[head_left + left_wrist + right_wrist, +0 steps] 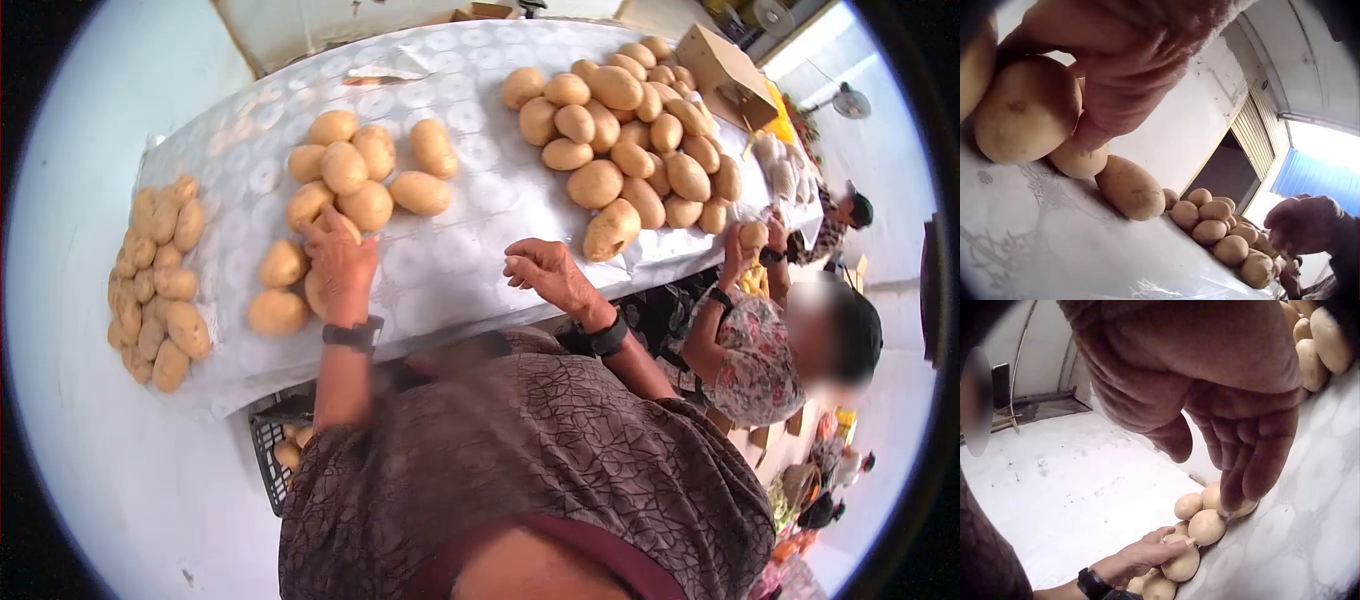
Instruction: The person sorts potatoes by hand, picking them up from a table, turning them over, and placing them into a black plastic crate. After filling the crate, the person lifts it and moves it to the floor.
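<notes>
My left hand (342, 265) is over the middle group of potatoes, its fingers and thumb curled round a potato (349, 229). The hand hides much of that potato. Another potato (316, 293) lies under the hand's outer side, partly covered. In the left wrist view, a large potato (1025, 112) sits close beneath the palm. Over the table, to the right of this group, my right hand (548, 275) hangs with its fingers loosely bent, holding nothing; the right wrist view shows its bare palm (1210, 394).
The table (440, 270) has a pale patterned cover. Small potatoes (150, 290) lie heaped at the left end, a larger pile (635, 155) at the right. A cardboard box (722, 75) stands beyond it. Another person (755, 355) works at right. A black crate (270, 455) holds potatoes below the edge.
</notes>
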A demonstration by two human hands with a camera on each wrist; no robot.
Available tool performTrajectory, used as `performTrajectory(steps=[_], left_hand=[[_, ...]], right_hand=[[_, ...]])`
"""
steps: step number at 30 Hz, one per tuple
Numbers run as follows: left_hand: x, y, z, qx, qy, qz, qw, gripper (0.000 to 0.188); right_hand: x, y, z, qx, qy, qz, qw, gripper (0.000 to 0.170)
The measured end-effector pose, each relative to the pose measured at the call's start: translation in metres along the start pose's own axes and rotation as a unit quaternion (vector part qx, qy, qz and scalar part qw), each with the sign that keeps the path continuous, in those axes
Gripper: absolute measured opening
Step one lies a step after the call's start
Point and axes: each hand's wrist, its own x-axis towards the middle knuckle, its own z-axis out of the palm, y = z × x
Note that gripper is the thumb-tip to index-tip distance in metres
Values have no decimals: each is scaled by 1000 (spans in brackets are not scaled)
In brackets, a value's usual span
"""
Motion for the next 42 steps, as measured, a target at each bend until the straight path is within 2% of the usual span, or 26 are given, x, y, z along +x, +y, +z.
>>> performTrajectory(steps=[2,5,9,11,12,13,14,15,16,18,19,21,22,24,25,27,28,30,31,33,34,36,37,39,40,42], left_hand=[[9,-8,13,29,-13,-2,999,85],[12,-16,16,-8,3,19,1000,73],[23,-40,30,-60,38,56,996,72],[24,-53,32,-181,63,52,980,66],[25,-57,26,-175,65,45,981,66],[26,-57,16,-273,17,3,962,63],[27,-56,6,-368,-30,-39,928,60],[24,-50,-4,-517,-70,-99,848,53],[22,-53,-9,-515,-63,-104,849,53],[17,-57,-18,-689,-121,-113,706,51],[13,-55,-22,-688,-115,-116,707,51],[0,-47,-31,-805,-165,-149,551,52],[-5,-39,-38,-804,-162,-151,551,52],[-17,-19,-51,-867,-254,-153,401,58],[-20,-11,-52,-867,-253,-154,400,58],[-23,4,-53,-877,-341,-89,326,66],[-24,9,-54,-877,-343,-89,324,66],[-27,21,-54,-869,-392,-97,287,70],[-30,28,-55,-866,-399,-96,285,70],[-35,40,-56,-840,-385,-21,382,73],[-37,46,-57,-837,-395,-20,379,73],[-40,59,-55,-814,-328,40,478,64],[-40,64,-53,-811,-344,44,472,64],[-41,73,-46,-749,-303,118,578,62],[-43,80,-42,-747,-318,122,572,62],[-46,93,-35,-686,-292,165,646,63]], right_hand=[[-3,5,-7,-1,14,1,1000,33],[-6,9,-14,-4,26,-4,1000,33],[-8,9,-21,-9,33,-16,999,31],[-7,12,-25,-15,26,-6,1000,31],[-6,14,-27,-22,21,6,1000,31],[-6,13,-29,-32,20,1,999,31],[-7,13,-31,-27,16,-9,999,31],[-7,11,-32,-30,16,-3,999,31],[-7,10,-33,-33,18,1,999,31],[-5,9,-34,-18,19,4,1000,33],[-4,7,-33,-3,29,8,1000,34],[-1,-2,-32,-4,16,10,1000,35],[0,-8,-32,-7,10,12,1000,35],[3,-15,-32,-2,-10,20,1000,38],[5,-17,-30,-13,-18,-1,1000,40],[8,-26,-26,-32,-34,-21,999,53],[9,-28,-23,-33,-32,-20,999,53],[11,-31,-19,-5,-50,-92,994,58],[10,-38,-19,-8,-66,-80,995,62],[9,-44,-19,9,-70,-74,995,63],[8,-45,-19,25,-80,-69,994,63],[5,-45,-21,36,-68,-64,995,66],[3,-48,-23,37,-79,-52,995,66],[2,-43,-25,67,-101,-41,992,71],[1,-44,-26,68,-84,-38,993,71],[-1,-49,-30,67,-133,1,989,71]])
